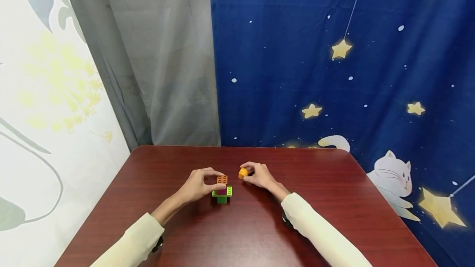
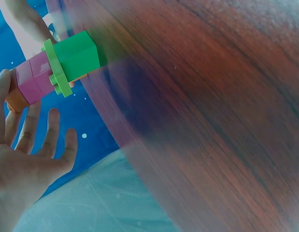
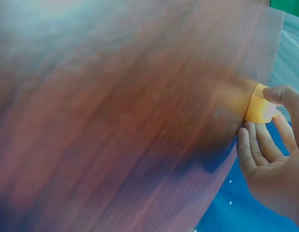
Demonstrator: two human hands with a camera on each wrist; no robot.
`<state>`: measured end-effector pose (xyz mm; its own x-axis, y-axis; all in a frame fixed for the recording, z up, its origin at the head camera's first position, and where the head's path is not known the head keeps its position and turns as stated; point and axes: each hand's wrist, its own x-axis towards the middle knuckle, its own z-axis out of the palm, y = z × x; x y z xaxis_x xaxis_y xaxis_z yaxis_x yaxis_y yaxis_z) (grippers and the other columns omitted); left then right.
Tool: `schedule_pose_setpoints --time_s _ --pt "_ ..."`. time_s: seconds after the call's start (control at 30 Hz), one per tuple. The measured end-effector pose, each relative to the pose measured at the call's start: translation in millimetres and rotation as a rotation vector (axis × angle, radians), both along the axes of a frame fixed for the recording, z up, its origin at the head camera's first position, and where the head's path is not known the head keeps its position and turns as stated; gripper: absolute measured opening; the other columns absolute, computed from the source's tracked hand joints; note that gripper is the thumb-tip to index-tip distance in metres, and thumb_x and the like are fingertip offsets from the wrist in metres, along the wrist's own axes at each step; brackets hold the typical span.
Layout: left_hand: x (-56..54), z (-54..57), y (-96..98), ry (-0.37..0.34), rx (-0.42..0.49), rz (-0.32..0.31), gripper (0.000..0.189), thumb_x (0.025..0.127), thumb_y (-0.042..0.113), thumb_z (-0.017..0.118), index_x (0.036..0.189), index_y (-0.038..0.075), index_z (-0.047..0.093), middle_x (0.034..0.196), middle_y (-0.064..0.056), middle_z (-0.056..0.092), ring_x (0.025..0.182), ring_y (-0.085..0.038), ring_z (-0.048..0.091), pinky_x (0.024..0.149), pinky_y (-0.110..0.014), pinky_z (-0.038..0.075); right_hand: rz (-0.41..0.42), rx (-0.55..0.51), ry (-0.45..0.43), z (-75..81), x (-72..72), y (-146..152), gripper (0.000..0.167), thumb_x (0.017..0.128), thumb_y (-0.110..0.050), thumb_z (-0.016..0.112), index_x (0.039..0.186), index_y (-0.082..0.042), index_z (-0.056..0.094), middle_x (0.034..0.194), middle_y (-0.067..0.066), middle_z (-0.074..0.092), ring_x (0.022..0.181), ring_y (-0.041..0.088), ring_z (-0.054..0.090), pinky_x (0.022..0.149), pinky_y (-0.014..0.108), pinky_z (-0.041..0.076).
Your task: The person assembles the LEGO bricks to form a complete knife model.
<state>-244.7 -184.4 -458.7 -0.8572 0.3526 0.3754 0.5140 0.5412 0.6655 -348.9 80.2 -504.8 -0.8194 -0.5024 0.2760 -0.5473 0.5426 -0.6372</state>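
Note:
A small brick stack (image 1: 222,190) stands mid-table: a dark green block at the bottom, a light green plate, a magenta brick and an orange brick (image 1: 222,179) on top. My left hand (image 1: 198,183) pinches the orange top brick between thumb and fingers. In the left wrist view the stack (image 2: 57,71) shows sideways, with the left hand's fingers (image 2: 28,126) touching its orange end. My right hand (image 1: 258,174) pinches a small yellow-orange piece (image 1: 243,172) just right of the stack, resting on the table. The right wrist view shows that piece (image 3: 260,107) held at the fingertips.
The dark red wooden table (image 1: 245,226) has rounded far corners. A blue star-and-cat curtain (image 1: 345,73) hangs behind it, a grey curtain (image 1: 156,57) at the back left, and a pale floral sheet (image 1: 48,94) on the left.

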Motion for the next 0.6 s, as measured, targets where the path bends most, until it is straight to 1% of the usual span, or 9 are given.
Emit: schedule_pose_setpoints --time_s 0.1,0.27,0.4,0.6 --pt "0.3 -0.2 -0.5 0.000 0.001 -0.001 0.030 0.087 0.036 0.086 0.112 0.022 0.079 0.097 0.014 0.071 0.092 -0.034 0.066 0.077 -0.052 0.055 0.022 0.000 -0.015 -0.7 4.9 3 0.042 0.081 0.001 0.085 0.121 -0.001 0.072 0.099 0.009 0.076 0.091 0.026 0.074 0.085 0.042 0.059" --pt "0.8 -0.5 -0.4 0.004 0.007 0.002 0.030 0.087 0.037 0.086 0.112 0.022 0.079 0.096 0.013 0.071 0.093 -0.033 0.067 0.079 -0.053 0.055 0.050 0.010 -0.009 -2.0 13.0 6 0.042 0.082 0.001 0.085 0.122 -0.002 0.071 0.100 0.008 0.076 0.091 0.026 0.072 0.084 0.043 0.059" --pt "1.3 -0.8 -0.4 0.007 0.007 0.000 0.031 0.087 0.037 0.086 0.113 0.021 0.079 0.097 0.013 0.072 0.093 -0.033 0.067 0.078 -0.054 0.055 0.062 0.024 -0.002 0.4 20.4 10 0.042 0.082 0.001 0.085 0.122 -0.002 0.071 0.100 0.008 0.075 0.092 0.026 0.072 0.084 0.042 0.059" --pt "1.9 -1.3 -0.6 -0.004 0.007 0.000 0.031 0.086 0.036 0.086 0.113 0.021 0.079 0.098 0.012 0.072 0.095 -0.033 0.068 0.080 -0.055 0.055 0.078 0.054 0.000 6.8 30.2 14 0.045 0.082 -0.002 0.085 0.125 -0.004 0.072 0.101 0.005 0.075 0.093 0.022 0.072 0.084 0.037 0.059"
